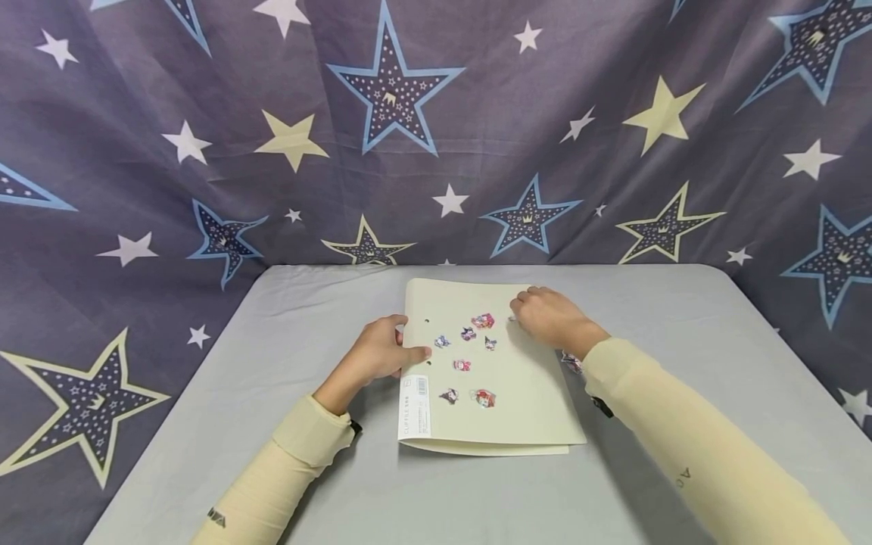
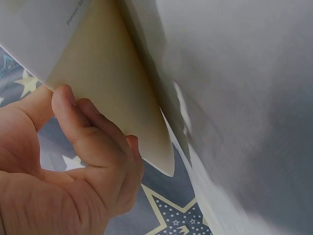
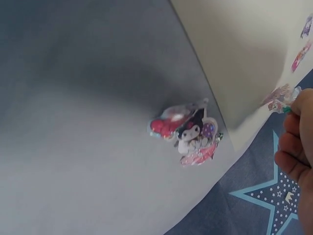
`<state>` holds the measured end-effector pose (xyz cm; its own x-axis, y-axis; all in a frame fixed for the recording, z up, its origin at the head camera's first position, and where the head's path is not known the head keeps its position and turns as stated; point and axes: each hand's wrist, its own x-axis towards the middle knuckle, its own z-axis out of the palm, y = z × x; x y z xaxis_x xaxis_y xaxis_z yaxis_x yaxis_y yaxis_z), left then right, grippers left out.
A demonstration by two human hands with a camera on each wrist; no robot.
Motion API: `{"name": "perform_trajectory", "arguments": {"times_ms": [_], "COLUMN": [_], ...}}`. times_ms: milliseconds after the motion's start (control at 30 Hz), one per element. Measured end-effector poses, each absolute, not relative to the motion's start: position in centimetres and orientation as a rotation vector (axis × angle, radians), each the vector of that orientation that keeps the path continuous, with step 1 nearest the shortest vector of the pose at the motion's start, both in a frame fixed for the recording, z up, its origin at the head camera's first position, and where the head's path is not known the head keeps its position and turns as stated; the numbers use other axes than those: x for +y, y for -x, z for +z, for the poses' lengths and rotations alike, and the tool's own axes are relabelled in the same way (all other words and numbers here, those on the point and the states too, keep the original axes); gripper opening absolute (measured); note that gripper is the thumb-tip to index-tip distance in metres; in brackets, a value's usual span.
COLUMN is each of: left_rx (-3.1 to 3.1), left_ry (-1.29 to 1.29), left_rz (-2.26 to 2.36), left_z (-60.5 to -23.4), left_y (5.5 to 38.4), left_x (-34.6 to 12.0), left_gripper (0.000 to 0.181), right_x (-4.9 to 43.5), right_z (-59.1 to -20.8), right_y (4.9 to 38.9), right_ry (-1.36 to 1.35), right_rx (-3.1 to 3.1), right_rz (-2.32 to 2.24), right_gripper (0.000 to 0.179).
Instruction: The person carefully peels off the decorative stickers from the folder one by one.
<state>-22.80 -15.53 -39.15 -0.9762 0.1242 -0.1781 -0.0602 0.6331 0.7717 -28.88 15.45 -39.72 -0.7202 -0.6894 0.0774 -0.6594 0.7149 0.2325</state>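
A cream rectangular file folder [image 1: 534, 401] lies on the grey cloth-covered bench [image 1: 681, 318], its long axis running away from the person, spine to the left. Its contents are hidden; cover and back part slightly at the near edge. A white printed paper label [image 1: 413, 409] runs lengthwise along the spine. Seven small glossy cartoon stickers [image 1: 484, 399] dot the cover. The left grip [image 1: 381, 348] clasps the spine, thumb on top. The right grip [image 1: 553, 316] pinches a clear-edged cartoon sticker [image 3: 279, 105] near the far right corner; I cannot tell its orientation. Loose shiny stickers [image 3: 188, 134] lie heaped beside the folder's right edge.
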Motion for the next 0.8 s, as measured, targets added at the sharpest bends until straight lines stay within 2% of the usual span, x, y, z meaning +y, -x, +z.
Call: {"name": "perform_trajectory", "arguments": {"times_ms": [433,633,800], "left_rx": [2.656,2.657,2.659], "left_ry": [-0.053,-0.054,-0.048], "left_rz": [1.235,1.230,1.213], "left_z": [-39.2,-39.1,-39.1], "left_y": [22.9,22.9,23.0], "left_x": [-15.5,-15.4,-15.4], "left_gripper": [0.087,0.087,0.087], "right_x": [17.2,18.9,20.5], "right_z": [-39.1,-39.0,-39.1], "right_y": [29.4,29.9,30.3], "right_ry": [-1.035,-0.963,-0.933], "right_rx": [-2.780,-2.841,-2.843], "right_rz": [-0.268,-0.242,-0.204], "right_gripper": [0.012,0.015,0.009]}}
